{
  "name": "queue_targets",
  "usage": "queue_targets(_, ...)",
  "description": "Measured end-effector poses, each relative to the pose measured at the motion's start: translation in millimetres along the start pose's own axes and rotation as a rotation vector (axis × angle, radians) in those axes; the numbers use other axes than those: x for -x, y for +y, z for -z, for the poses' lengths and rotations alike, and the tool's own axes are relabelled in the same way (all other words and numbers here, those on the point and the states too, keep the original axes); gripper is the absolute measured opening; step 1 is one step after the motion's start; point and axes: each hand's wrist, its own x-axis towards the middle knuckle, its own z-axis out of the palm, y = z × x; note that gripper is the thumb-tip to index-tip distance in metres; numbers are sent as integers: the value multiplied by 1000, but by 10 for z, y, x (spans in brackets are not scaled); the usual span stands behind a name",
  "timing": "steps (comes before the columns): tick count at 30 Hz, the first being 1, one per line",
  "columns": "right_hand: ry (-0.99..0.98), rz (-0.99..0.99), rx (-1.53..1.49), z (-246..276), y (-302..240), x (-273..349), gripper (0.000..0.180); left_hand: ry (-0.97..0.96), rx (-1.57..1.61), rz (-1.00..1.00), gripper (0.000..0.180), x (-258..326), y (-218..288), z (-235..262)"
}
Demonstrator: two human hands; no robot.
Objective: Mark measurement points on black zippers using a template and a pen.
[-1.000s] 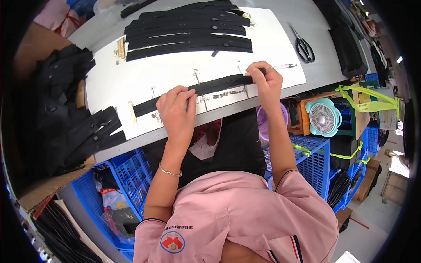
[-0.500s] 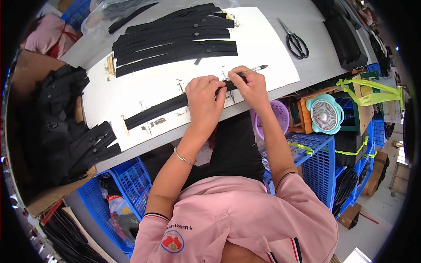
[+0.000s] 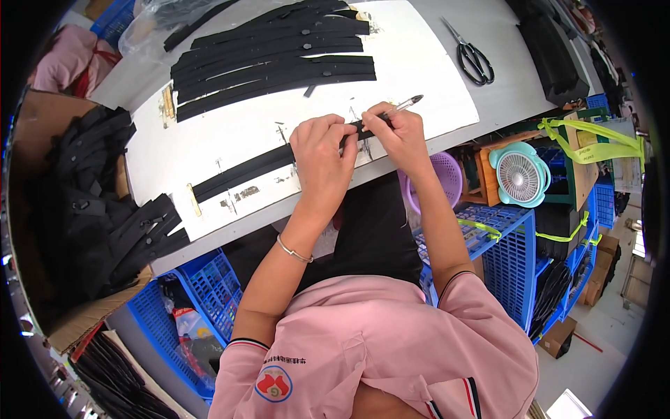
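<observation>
A long black fabric strip point(image 3: 244, 172) lies along the near part of a white board point(image 3: 433, 77). My left hand point(image 3: 321, 157) presses on the right part of this strip, its fingers bent and the thumb close to the index finger. Just to its right, my right hand point(image 3: 399, 143) is closed around a slim pen point(image 3: 406, 103), whose dark end points away to the upper right. The pen's other end is hidden by my fingers, near the strip's right end. Further back on the board several black strips point(image 3: 272, 66) lie side by side, a few bearing small round dark pieces.
Black-handled scissors point(image 3: 474, 63) lie right of the board. On the left stands a cardboard box point(image 3: 52, 112) heaped with black fabric pieces point(image 3: 84, 202). Below the table's right edge are a purple basket point(image 3: 447, 183), a turquoise fan point(image 3: 520, 174) and blue crates point(image 3: 506, 258).
The view has shifted slightly, so the board sits a little higher. My hands stay at the strip's right part; the pen tilts a bit more upward.
</observation>
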Motion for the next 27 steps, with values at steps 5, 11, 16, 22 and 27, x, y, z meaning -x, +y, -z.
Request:
queue_targets(5,-80,30,54,55,-25,2,16,4,-20,16,10,0,-23,-5)
queue_targets(11,-84,149,97,-17,-35,-30,17,19,-37,25,10,18,-57,43)
queue_targets(16,-28,-35,-189,104,-23,43,14,-56,-168,17,35,206,128,299)
queue_targets(22,144,24,-325,101,66,88,12,-212,-111,94,49,341,-107,443)
queue_targets(27,206,-48,-342,41,76,60,14,-219,-108,39,47,-141,-492,416)
